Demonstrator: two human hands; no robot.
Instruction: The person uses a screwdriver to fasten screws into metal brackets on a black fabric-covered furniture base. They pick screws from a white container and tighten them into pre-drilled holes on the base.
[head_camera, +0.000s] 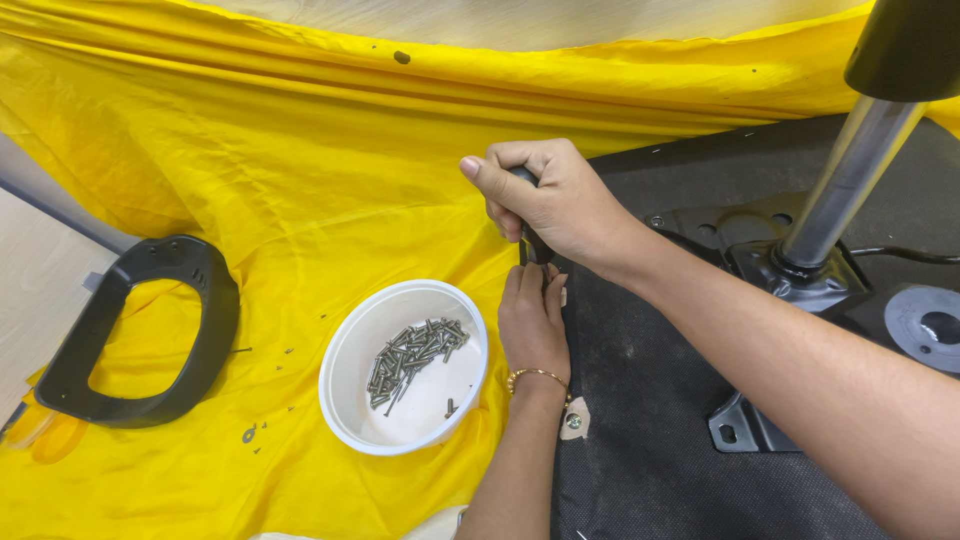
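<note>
A crumpled yellow cloth carries a black plastic loop-shaped armrest at eight o'clock, a round white plastic bowl at centre, and a black fabric-covered seat base at four o'clock.

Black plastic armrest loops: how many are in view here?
1. The black armrest loop lies on the yellow cloth at the left, apart from the white bowl of screws. Another may lie outside the frame.

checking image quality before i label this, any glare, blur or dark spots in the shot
Head view: even, bright light, soft shadows only. A glare streak runs down the metal post; the yellow cloth has a mild sheen on its folds. The screws in the white bowl are sharp. The right hand hides the tool, and the black seat base loses detail.
</note>
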